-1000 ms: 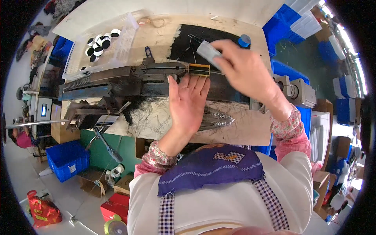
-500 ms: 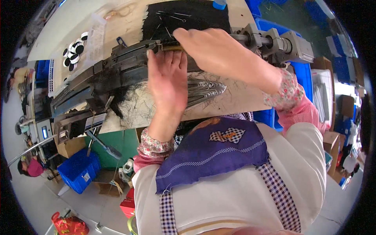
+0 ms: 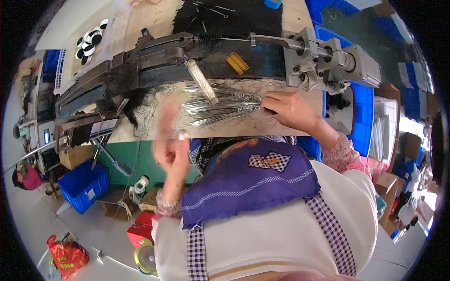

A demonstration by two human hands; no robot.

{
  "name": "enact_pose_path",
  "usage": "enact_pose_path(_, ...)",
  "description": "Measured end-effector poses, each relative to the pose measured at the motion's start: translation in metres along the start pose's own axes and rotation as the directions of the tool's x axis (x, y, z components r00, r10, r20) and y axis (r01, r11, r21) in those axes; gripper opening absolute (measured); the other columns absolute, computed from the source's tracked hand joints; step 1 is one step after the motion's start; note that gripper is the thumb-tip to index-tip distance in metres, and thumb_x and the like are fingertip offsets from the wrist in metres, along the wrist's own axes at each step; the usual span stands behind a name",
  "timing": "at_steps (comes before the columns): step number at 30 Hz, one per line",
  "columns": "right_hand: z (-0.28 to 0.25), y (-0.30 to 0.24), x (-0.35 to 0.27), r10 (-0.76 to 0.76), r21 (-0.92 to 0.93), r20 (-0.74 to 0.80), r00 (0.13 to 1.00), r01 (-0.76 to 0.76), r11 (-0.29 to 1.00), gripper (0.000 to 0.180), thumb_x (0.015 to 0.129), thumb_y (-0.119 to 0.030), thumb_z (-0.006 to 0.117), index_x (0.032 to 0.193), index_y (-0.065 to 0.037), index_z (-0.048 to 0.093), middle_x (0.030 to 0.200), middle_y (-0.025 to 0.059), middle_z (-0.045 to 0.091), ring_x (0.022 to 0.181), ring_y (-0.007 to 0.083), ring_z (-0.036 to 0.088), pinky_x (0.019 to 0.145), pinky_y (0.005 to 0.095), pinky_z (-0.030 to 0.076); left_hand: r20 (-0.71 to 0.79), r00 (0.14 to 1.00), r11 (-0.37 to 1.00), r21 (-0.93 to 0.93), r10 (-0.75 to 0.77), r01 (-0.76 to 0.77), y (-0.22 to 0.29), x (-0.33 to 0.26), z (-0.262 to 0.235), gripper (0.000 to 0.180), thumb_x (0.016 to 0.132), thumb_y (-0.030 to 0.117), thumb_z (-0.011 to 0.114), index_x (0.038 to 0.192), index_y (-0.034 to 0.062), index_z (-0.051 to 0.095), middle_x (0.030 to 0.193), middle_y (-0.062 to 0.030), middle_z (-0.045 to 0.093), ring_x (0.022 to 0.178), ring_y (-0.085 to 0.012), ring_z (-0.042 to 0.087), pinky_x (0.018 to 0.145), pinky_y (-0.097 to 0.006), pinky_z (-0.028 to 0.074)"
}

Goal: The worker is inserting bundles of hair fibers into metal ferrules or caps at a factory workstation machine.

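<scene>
The right hand, right of centre, closes on the gathered end of a wire bundle whose long axis runs leftward, fanning across the bench below the dark machine. The left hand, blurred at centre-left, is off the wires; its grip cannot be told.

The person wears a white top with pink floral cuffs at both wrists. A blue-and-white checked apron strap runs down each side. A frayed dark blue cloth bib bears a small checked patch.
</scene>
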State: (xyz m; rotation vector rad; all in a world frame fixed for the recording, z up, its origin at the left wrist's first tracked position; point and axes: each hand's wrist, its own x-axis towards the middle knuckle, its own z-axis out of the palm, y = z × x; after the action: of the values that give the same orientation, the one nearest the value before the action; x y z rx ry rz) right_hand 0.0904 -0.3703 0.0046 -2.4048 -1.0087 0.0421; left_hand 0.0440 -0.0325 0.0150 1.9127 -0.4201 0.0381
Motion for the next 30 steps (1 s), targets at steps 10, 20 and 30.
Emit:
enact_pose_path(10, -0.003, -0.003, 0.001, 0.163, 0.270, -0.078, 0.984, -0.137, 0.953, 0.018, 0.070, -0.005, 0.064, 0.087, -0.008, 0.060, 0.084, 0.0080, 0.061, 0.077, 0.0285, 0.061, 0.066, 0.0363, 0.049, -0.911, 0.378, 0.060, 0.374, -0.161, 0.926, -0.086, -0.141, -0.170, 0.080, 0.081, 0.035, 0.065, 0.146, 0.0115, 0.026, 0.109, -0.0276, 0.060, 0.095, -0.0432, 0.060, 0.076, -0.050, 0.049)
enact_pose_path(20, -0.096, -0.042, -0.003, 0.168, 0.128, -0.602, 0.781, -0.113, 0.985, 0.010, 0.079, 0.007, 0.061, 0.087, 0.002, 0.062, 0.081, 0.0097, 0.063, 0.069, 0.0201, 0.060, 0.062, 0.0275, 0.047, -0.078, 0.923, 0.913, 0.199, 0.378, -0.357, 0.069, 0.057, 0.024, 0.067, 0.088, 0.020, 0.059, 0.142, -0.0006, 0.028, 0.137, -0.0249, 0.044, 0.129, -0.0366, 0.041, 0.110, -0.043, 0.024)
enact_pose_path(30, -0.102, -0.017, 0.081, -0.046, -0.060, -0.447, 0.893, 0.021, 0.998, 0.015, 0.083, -0.004, 0.062, 0.097, -0.001, 0.065, 0.088, 0.0091, 0.066, 0.074, 0.0232, 0.061, 0.068, 0.0305, 0.050, -0.124, 0.969, 0.963, -0.195, -0.213, 0.186, 0.015, 0.045, 0.028, 0.020, 0.100, 0.017, 0.041, 0.111, 0.0037, 0.050, 0.080, -0.0048, 0.056, 0.070, -0.0180, 0.058, 0.070, -0.031, 0.050)
